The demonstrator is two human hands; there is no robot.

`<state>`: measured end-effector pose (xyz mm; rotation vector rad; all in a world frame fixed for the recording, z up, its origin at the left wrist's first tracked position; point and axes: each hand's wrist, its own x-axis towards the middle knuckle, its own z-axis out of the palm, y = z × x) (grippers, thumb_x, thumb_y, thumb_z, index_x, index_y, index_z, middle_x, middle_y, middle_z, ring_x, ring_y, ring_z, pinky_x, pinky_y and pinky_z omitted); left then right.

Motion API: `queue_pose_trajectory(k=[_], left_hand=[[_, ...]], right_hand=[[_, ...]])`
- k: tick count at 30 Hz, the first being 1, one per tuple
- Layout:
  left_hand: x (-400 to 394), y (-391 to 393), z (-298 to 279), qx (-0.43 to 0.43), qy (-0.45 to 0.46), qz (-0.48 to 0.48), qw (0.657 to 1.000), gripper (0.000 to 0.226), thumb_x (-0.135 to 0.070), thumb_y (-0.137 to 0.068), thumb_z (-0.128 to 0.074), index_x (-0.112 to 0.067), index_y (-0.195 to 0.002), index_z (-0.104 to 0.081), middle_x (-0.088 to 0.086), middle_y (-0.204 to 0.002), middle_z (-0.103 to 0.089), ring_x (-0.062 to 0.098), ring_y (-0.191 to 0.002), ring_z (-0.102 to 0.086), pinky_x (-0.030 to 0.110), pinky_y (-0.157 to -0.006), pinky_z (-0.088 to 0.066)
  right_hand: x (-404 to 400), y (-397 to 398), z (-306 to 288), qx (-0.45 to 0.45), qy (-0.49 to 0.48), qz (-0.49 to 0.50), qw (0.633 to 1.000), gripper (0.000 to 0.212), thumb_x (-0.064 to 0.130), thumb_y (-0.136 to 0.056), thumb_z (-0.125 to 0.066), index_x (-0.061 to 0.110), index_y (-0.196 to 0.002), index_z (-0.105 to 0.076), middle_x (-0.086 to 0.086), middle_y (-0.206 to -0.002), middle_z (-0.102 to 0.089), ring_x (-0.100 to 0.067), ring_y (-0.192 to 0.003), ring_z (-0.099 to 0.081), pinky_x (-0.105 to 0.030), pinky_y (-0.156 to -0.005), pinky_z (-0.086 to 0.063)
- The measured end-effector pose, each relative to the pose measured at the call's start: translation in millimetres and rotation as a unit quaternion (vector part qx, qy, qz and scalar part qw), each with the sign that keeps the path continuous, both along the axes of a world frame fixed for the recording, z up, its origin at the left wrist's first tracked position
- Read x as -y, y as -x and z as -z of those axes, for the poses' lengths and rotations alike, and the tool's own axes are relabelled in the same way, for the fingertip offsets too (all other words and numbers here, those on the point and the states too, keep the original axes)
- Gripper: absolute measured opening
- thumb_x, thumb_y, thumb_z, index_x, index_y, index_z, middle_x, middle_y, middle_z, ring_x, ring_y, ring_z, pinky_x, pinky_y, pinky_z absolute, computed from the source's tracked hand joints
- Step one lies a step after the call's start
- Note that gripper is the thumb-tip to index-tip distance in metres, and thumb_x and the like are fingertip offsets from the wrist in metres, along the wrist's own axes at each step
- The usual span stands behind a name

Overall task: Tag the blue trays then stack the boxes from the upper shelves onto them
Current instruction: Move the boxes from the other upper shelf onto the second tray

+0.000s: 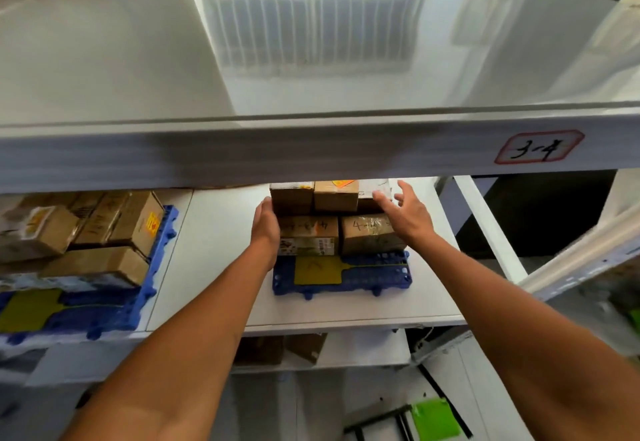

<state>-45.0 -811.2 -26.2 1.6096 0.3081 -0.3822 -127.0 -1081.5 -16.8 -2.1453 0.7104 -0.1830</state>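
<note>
I am reaching both arms in under the upper shelf (311,150), which is carrying a red-bordered label (539,147) near its right end. On the white shelf (221,267) below it, a blue tray (374,272) is sitting toward the middle, closer to the front edge than the back, with a yellow tag (317,270) lying on the tray's front left part. Cardboard boxes are standing on the tray in two layers: the lower left box (308,235) and lower right box (370,234) are sitting side by side, and the upper boxes (313,196) are resting on top of them, their tops partly hidden by the upper shelf.

My left hand (265,229) is pressing flat against the left side of the stack, fingers running up along the upper left box; its grip is wide, palm against cardboard, not wrapped around anything. My right hand (403,214) is hovering at the stack's right side, fingers spread, fingertips just at the upper right box; whether they are touching it I cannot tell.

At the left end of the shelf, a second blue tray (104,316) is bearing its own pile of boxes (93,229) and a yellow tag (29,309) at its front.
</note>
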Motion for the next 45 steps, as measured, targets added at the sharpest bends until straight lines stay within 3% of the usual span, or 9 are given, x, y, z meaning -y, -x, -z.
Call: queue_pose_trajectory(k=[7,14,17,21,23,26,28,34,45], left_hand=[[11.6,1.3,-1.1,-0.025,-0.001,-0.032,0.999,0.053,-0.052,-0.099,-0.021,-0.025,-0.131,-0.053,0.01,-0.127,-0.061,0.029,-0.114,-0.057,0.054,-0.106,-0.045],[7.4,-0.6,-1.2,-0.032,-0.008,-0.026,0.999,0.064,-0.058,-0.101,-0.016,-0.024,-0.15,-0.04,0.011,-0.15,-0.049,0.031,-0.135,-0.047,0.053,-0.116,-0.036],[-7.0,-1.7,4.2,-0.031,-0.021,-0.059,0.998,0.066,-0.057,-0.103,-0.015,-0.023,-0.158,-0.03,0.007,-0.162,-0.035,0.029,-0.145,-0.037,0.048,-0.118,-0.032],[-34.9,8.4,24.5,-0.073,-0.01,-0.087,0.994,0.063,-0.049,-0.105,-0.016,-0.018,-0.158,-0.032,0.008,-0.163,-0.033,0.03,-0.149,-0.032,0.051,-0.122,-0.025],[-43.0,17.3,35.2,-0.097,-0.005,-0.086,0.991,0.06,-0.044,-0.105,-0.02,-0.014,-0.153,-0.04,0.01,-0.157,-0.042,0.03,-0.142,-0.042,0.049,-0.117,-0.033],[-48.3,31.5,41.5,-0.135,-0.009,-0.067,0.989,0.037,-0.034,-0.104,-0.039,-0.011,-0.123,-0.061,0.011,-0.128,-0.063,0.027,-0.108,-0.061,0.039,-0.091,-0.051],[-47.0,38.5,43.9,-0.147,-0.022,-0.028,0.989,0.023,-0.027,-0.1,-0.049,-0.012,-0.105,-0.065,0.011,-0.113,-0.07,0.027,-0.097,-0.066,0.037,-0.08,-0.056],[-47.9,45.4,55.0,-0.053,-0.098,0.037,0.993,0.03,-0.012,-0.102,-0.056,-0.016,-0.13,-0.066,0.01,-0.131,-0.067,0.027,-0.113,-0.063,0.042,-0.097,-0.056],[-60.7,50.8,58.3,-0.029,-0.142,0.028,0.989,0.032,-0.016,-0.101,-0.057,-0.018,-0.131,-0.068,0.008,-0.136,-0.065,0.03,-0.122,-0.061,0.042,-0.104,-0.052]], right_hand=[[-11.1,-10.5,4.7,-0.041,0.058,0.01,0.997,0.071,0.075,-0.092,-0.038,0.017,-0.125,-0.064,-0.011,-0.124,-0.07,-0.032,-0.109,-0.064,-0.045,-0.09,-0.053],[-2.9,-14.5,-3.7,-0.045,0.054,-0.019,0.997,0.073,0.072,-0.097,-0.028,0.015,-0.123,-0.065,-0.013,-0.127,-0.067,-0.032,-0.11,-0.061,-0.042,-0.088,-0.044],[13.1,-8.9,-4.8,0.028,-0.06,0.06,0.996,0.068,0.071,-0.095,-0.024,0.019,-0.112,-0.066,-0.01,-0.125,-0.068,-0.027,-0.109,-0.06,-0.045,-0.096,-0.045],[39.4,22.7,21.1,0.066,-0.266,0.22,0.936,0.07,0.064,-0.101,-0.031,0.013,-0.14,-0.058,-0.007,-0.133,-0.062,-0.026,-0.125,-0.055,-0.047,-0.109,-0.042],[40.1,39.6,40.6,0.009,-0.305,0.233,0.924,0.06,0.054,-0.104,-0.034,0.011,-0.138,-0.058,-0.008,-0.122,-0.063,-0.029,-0.113,-0.06,-0.046,-0.101,-0.047],[26.0,55.1,57.3,-0.039,-0.281,0.213,0.935,0.034,0.03,-0.101,-0.045,0.008,-0.112,-0.069,-0.018,-0.108,-0.07,-0.025,-0.084,-0.058,-0.04,-0.076,-0.048],[18.6,63.0,65.2,-0.035,-0.234,0.174,0.956,0.026,0.024,-0.1,-0.05,0.011,-0.1,-0.072,-0.019,-0.111,-0.071,-0.027,-0.092,-0.062,-0.042,-0.083,-0.052],[7.4,75.0,71.3,-0.014,-0.241,0.158,0.957,0.026,0.021,-0.104,-0.056,0.013,-0.122,-0.073,-0.01,-0.121,-0.07,-0.029,-0.113,-0.064,-0.048,-0.103,-0.055],[-10.2,76.3,69.3,-0.013,-0.237,0.153,0.959,0.028,0.02,-0.105,-0.057,0.014,-0.127,-0.072,-0.004,-0.114,-0.068,-0.023,-0.106,-0.063,-0.033,-0.086,-0.054]])
